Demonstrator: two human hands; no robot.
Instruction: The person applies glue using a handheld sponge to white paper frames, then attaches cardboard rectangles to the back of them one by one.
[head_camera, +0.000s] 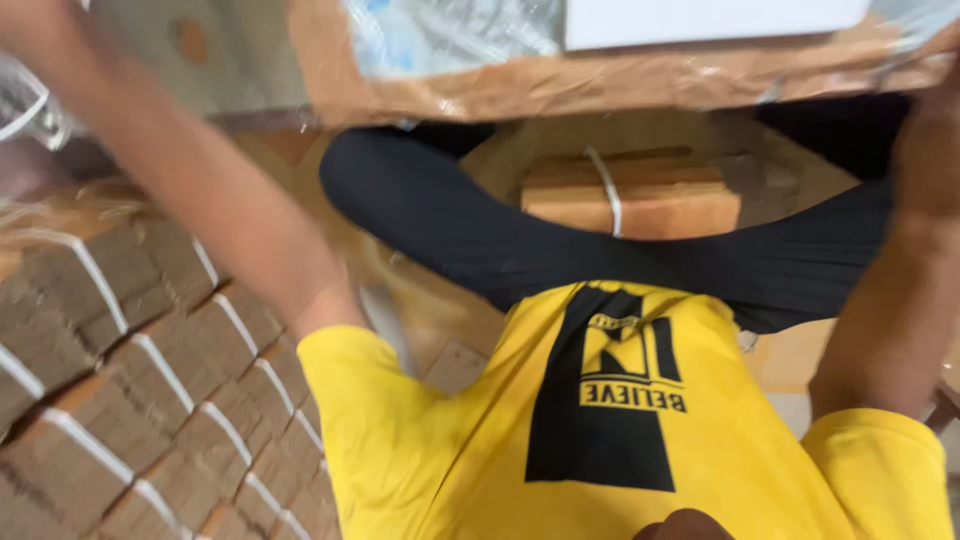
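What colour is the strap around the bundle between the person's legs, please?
White, around the brown bundle; head view.

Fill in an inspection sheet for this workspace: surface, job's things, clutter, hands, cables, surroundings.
Surface: tan floor, blurred, partly hidden by crossed legs.
Job's things: large flat brown package wrapped in clear plastic, raised at the top of the view.
Clutter: small strapped cardboard bundle between the legs.
Hands: left hand out of view; right hand against the package's end, grip unclear.
Cables: nothing seen.
Surroundings: rows of strapped cardboard bundles stacked beside the person.
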